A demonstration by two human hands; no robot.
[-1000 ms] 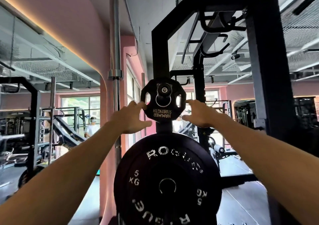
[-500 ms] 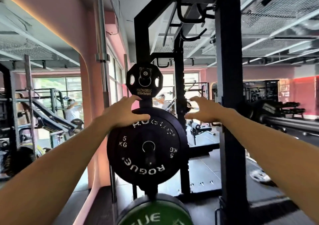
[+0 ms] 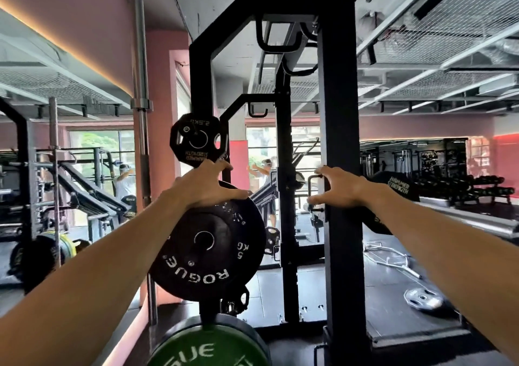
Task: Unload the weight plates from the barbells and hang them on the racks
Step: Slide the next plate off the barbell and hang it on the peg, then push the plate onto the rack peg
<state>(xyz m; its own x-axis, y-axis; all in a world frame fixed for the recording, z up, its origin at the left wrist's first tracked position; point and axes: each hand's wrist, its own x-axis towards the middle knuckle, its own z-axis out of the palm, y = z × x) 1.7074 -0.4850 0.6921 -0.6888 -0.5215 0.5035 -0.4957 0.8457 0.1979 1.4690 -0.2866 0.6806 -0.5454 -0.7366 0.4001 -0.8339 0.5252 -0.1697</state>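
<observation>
- A left hand (image 3: pixel 206 187) rests spread over the top rim of a black 5 kg plate (image 3: pixel 207 246) hung on a peg of the storage upright (image 3: pixel 200 85); the fingers drape the edge, but whether they grip it or only steady it cannot be told.
- The right hand (image 3: pixel 338 189) hovers open and empty to the right of that upright, touching nothing, just in front of the heavy rack post (image 3: pixel 338 141).
- Directly above the 5 kg plate on the same upright hangs a small 2.5 kg plate (image 3: pixel 198 139); directly below, a green plate (image 3: pixel 209 346) shows only its top.
- Judged from this, the hanging step looks complete for these plates.
- Well right of the upright, a grey plate (image 3: pixel 422 298) lies on the floor and a barbell (image 3: pixel 471 218) sits racked; the next move probably calls for letting go and turning that way.
</observation>
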